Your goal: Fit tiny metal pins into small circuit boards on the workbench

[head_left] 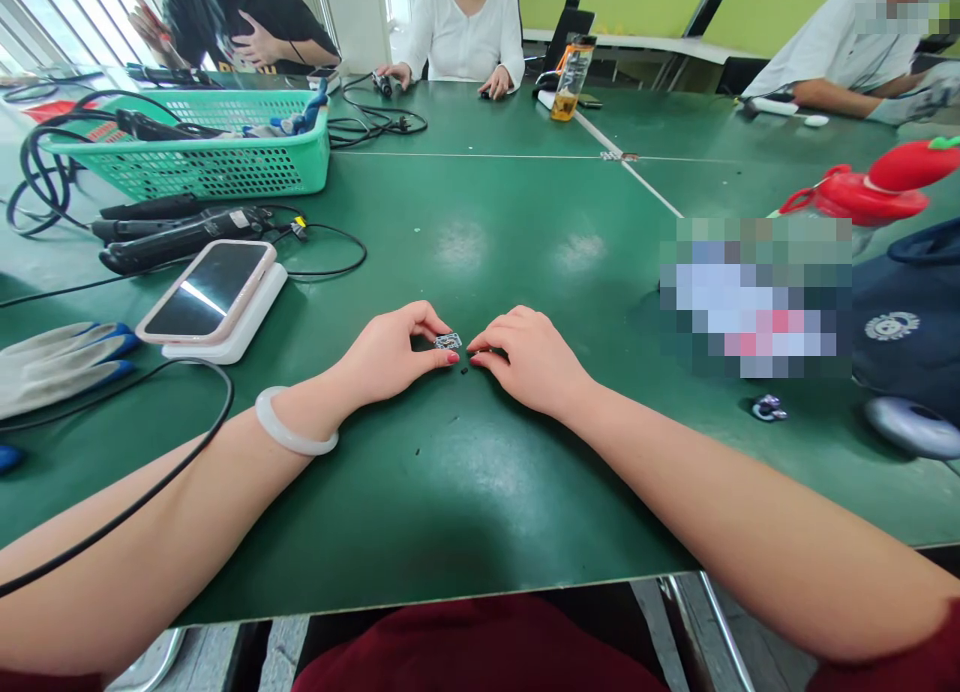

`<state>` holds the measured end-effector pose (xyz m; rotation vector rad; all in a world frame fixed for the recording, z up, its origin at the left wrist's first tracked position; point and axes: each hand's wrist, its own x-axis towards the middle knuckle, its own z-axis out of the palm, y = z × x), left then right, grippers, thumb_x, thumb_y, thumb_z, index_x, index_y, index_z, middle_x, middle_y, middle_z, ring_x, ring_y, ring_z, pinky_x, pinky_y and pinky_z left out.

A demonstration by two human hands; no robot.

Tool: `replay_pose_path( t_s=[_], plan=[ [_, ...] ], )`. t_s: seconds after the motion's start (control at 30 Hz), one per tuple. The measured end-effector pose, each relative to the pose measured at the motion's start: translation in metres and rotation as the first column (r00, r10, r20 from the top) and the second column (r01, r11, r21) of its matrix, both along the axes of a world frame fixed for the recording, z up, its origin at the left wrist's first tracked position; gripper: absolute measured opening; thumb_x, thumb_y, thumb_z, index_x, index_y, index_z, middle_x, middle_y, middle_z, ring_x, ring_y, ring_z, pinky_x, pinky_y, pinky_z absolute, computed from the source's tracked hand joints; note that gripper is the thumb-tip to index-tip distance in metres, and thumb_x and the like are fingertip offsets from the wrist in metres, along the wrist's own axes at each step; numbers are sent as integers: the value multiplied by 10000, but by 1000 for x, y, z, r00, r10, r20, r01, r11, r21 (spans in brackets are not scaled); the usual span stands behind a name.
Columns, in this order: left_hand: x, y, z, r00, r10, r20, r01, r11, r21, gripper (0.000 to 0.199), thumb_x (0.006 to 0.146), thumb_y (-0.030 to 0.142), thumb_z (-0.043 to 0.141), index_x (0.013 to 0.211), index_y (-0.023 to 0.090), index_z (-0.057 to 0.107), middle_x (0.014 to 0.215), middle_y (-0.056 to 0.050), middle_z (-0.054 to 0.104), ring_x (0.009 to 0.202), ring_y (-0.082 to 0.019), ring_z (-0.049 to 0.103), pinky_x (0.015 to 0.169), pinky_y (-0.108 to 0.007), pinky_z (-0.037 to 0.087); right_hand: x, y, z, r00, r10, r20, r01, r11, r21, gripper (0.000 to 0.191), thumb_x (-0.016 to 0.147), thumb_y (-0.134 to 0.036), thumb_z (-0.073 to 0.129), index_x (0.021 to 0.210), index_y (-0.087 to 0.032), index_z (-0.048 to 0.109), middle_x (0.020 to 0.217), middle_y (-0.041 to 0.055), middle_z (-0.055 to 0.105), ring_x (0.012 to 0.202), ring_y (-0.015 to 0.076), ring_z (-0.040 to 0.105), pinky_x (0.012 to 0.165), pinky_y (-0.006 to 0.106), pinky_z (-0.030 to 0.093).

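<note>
My left hand (394, 350) pinches a small grey-blue circuit board (448, 342) between thumb and fingers, a little above the green table. Close by on the right, my right hand (529, 357) has its thumb and fingertips drawn together, just apart from the board. Whatever lies between those fingertips, if anything, is too small to make out. A tiny black piece (464, 371) rests on the table below the fingertips. Another small dark bit (418, 452) lies nearer the front edge. A pale bracelet (292, 427) circles my left wrist.
To the left are a phone (214, 290) on a white box, a glove (64, 367), black cabled tools (187, 237) and a green basket (225, 157). A dark bag (911, 307) and a mouse (913, 427) stand right. People sit across the green table (480, 532).
</note>
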<state>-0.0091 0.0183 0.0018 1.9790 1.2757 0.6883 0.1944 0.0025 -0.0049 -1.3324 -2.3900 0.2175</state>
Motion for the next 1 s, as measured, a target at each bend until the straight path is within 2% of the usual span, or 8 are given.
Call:
replay_pose_path(
  t_s=[0.17,0.37,0.43,0.5,0.57,0.63,0.73,1.0],
  plan=[
    [0,1,-1,1000,17,-20,-17,1000,5,308,678,419,710,859,206,581,889,-31,688,854,-193,637,810,-354,482,-4,-3,-2,995,98,4,-98,995,-14,179,825,-372,642,861,-213,714,859,36,680,854,181,514,779,323,364],
    [0,0,1,1000,13,-13,-13,1000,-14,288,686,399,711,855,207,580,878,-21,687,844,-182,636,809,-342,479,-5,-3,-3,984,176,9,-176,984,6,169,875,-252,558,782,-187,684,784,37,668,771,158,503,782,314,372],
    [0,0,1,1000,13,-5,-13,1000,-23,293,686,401,711,861,205,580,878,-24,690,847,-184,639,812,-345,481,-5,-5,1,987,133,-89,-136,990,-25,146,866,-231,554,794,-188,673,759,26,663,737,148,505,760,303,384],
    [0,1,1,1000,6,17,-5,999,-37,312,680,410,717,868,202,581,881,-30,691,850,-189,642,810,-349,485,-6,-7,4,958,35,-284,-70,991,-112,136,864,-237,542,830,-194,666,745,7,660,683,128,510,698,275,399],
    [1,1,1,998,-13,55,17,998,-56,333,667,415,727,865,194,577,889,-37,691,847,-191,644,805,-352,492,-7,-9,6,881,-74,-468,-36,975,-220,143,857,-280,546,849,-197,663,747,-5,657,625,106,505,624,247,402],
    [1,0,1,993,-38,108,47,996,-80,339,658,403,737,855,185,568,911,-46,690,840,-186,643,801,-353,497,-9,-9,6,812,-135,-568,-39,958,-283,160,835,-324,571,835,-194,663,748,-7,652,588,94,490,582,236,403],
    [3,-1,3,978,-52,203,81,987,-136,324,654,362,744,842,175,557,944,-61,686,836,-176,640,791,-345,502,-9,-9,3,779,-142,-611,-50,957,-286,151,808,-331,602,805,-195,666,751,-6,641,588,90,478,583,235,411],
    [2,-3,6,927,-57,372,169,947,-275,280,678,308,741,855,171,572,833,-41,692,783,-156,642,751,-314,494,-9,-11,6,779,-75,-622,-54,981,-186,104,820,-286,604,801,-201,661,737,-13,623,565,82,450,560,228,394]
  ],
)
